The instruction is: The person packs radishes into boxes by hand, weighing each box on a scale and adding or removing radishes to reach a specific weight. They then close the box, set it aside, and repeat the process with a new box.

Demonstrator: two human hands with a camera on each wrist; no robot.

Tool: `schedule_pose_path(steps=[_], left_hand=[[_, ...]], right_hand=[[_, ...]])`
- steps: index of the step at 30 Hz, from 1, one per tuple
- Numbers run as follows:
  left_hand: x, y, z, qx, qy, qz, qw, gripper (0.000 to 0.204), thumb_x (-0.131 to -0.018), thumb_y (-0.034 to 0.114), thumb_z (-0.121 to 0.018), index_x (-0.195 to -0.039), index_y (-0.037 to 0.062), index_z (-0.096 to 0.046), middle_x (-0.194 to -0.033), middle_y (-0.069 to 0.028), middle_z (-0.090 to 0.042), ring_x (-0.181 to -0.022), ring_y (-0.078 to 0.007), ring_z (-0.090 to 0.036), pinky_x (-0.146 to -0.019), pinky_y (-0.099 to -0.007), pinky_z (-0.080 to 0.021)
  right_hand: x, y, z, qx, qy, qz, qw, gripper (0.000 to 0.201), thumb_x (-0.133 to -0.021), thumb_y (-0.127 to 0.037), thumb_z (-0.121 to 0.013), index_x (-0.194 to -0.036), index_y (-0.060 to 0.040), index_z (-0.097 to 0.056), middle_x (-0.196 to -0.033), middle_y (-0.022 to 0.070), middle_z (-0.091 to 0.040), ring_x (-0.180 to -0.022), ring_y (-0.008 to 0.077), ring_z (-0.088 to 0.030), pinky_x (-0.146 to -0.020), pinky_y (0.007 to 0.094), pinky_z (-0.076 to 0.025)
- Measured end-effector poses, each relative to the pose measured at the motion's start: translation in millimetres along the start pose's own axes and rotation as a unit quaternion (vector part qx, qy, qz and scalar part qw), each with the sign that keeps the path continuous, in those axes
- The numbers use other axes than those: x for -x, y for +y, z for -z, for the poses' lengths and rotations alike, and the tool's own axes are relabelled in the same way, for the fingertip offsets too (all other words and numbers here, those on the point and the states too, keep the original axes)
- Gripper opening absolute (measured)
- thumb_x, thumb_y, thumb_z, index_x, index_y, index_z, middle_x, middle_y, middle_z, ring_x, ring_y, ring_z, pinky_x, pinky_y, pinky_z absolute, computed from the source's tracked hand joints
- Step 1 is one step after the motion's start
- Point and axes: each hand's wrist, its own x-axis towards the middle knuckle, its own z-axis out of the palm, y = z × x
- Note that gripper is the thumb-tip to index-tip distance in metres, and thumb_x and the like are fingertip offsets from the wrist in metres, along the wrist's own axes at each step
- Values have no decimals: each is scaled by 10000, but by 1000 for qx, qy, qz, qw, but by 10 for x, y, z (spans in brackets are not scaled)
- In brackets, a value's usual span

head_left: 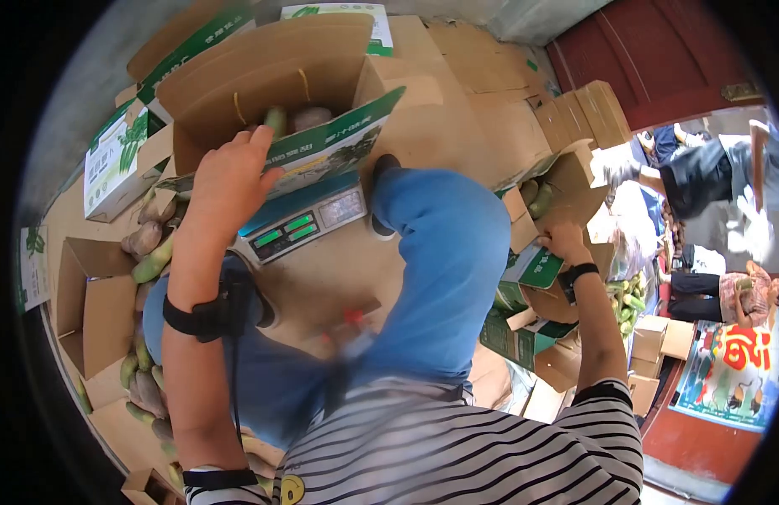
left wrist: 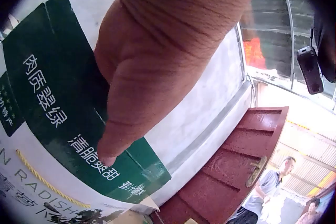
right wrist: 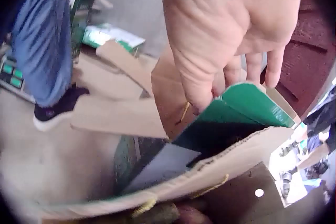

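Note:
An open carton (head_left: 271, 71) with green and white printing rests on a blue digital scale (head_left: 343, 210), with a green radish (head_left: 276, 120) inside. My left hand (head_left: 229, 181) grips its green-edged front flap, fingers over the top edge and thumb (left wrist: 126, 113) against the printed face. To the right stands another open carton (head_left: 570, 189) holding green radishes (head_left: 539, 200). My right hand (right wrist: 231, 29) pinches a green flap (right wrist: 239, 106) at that side, thumb and fingers on opposite faces. Yellow cord handles (right wrist: 210, 186) show along the cardboard edge.
Loose radishes (head_left: 154, 257) lie along the left, beside an empty brown carton (head_left: 99, 307). A printed box (head_left: 116, 160) stands behind them. Flattened cardboard (head_left: 482, 63) covers the floor at the back near a red door (head_left: 642, 63). Other people (head_left: 734, 295) are outside at right.

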Motion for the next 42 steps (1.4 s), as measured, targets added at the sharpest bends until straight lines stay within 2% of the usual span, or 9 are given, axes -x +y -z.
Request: schedule_pose_path(steps=[7, 10, 18, 23, 30, 32, 34, 38, 42], left_hand=[[-2, 25, -14, -18, 5, 4, 1000, 426, -820, 167, -667, -1180, 30, -484, -996, -173, -603, -938, -356, -595, -780, -440, -464], [-4, 33, -1, -14, 3, 5, 1000, 403, -820, 171, -670, -1152, 33, -488, -980, -167, -603, -939, -355, -596, -780, -441, -463], [-7, 22, -9, -19, -3, 11, 1000, 408, -815, 194, -678, -1148, 50, -491, -1000, -153, -609, -944, -346, -605, -777, -442, -471], [-6, 39, 16, -23, -5, 15, 1000, 419, -814, 197, -680, -1153, 41, -491, -1050, -163, -603, -941, -355, -609, -785, -446, -477], [4, 12, 4, -11, -6, -1, 1000, 339, -824, 179, -667, -1083, 35, -502, -1014, -157, -603, -928, -353, -614, -783, -441, -483], [2, 8, -10, -9, 4, 0, 1000, 304, -832, 176, -657, -1057, 34, -512, -995, -155, -604, -917, -352, -617, -771, -440, -489], [10, -22, -33, -12, 15, -5, 1000, 269, -839, 174, -648, -1031, 33, -521, -975, -154, -605, -906, -350, -621, -759, -440, -494], [-19, -33, -46, -31, 21, -13, 999, 215, -867, 181, -620, -1001, 32, -542, -905, -151, -601, -856, -345, -631, -719, -432, -514], [-7, -50, -58, -18, 31, -8, 999, 249, -868, 204, -623, -1036, 39, -544, -923, -156, -599, -849, -348, -628, -727, -434, -514]], right_hand=[[-83, 125, -303, 69, 80, 38, 994, 135, -773, -133, -603, -831, -122, -725, -980, 102, -679, -947, 265, -649, -760, 381, -525], [-131, 121, -341, 130, 42, 59, 989, 129, -766, -109, -592, -777, -108, -721, -894, 97, -691, -871, 269, -668, -705, 369, -533], [22, 55, -524, 96, 114, 108, 983, 114, -753, -112, -597, -750, -98, -710, -807, 94, -687, -808, 272, -667, -688, 366, -531], [32, 80, -396, 78, 92, 105, 987, 123, -773, -128, -592, -796, -133, -713, -817, 65, -685, -815, 284, -661, -724, 385, -528], [118, -81, 229, -43, 10, 53, 998, 153, -830, -161, -573, -875, -93, -703, -911, 126, -668, -861, 325, -641, -753, 431, -516], [156, -244, 539, -177, 213, 74, 958, 166, -866, -176, -557, -895, -67, -678, -940, 147, -656, -847, 334, -633, -739, 432, -506], [163, -437, 927, -254, 264, 110, 924, 181, -902, -184, -536, -921, -47, -652, -924, 141, -653, -824, 339, -628, -719, 427, -497], [392, -1022, 1791, -348, 264, 190, 879, 216, -930, -170, -527, -1047, -20, -630, -969, 155, -649, -898, 313, -628, -768, 365, -491], [315, -1233, 1936, -413, 173, 287, 847, 275, -977, -186, -482, -1140, 2, -599, -1051, 161, -648, -974, 256, -625, -856, 313, -465]])
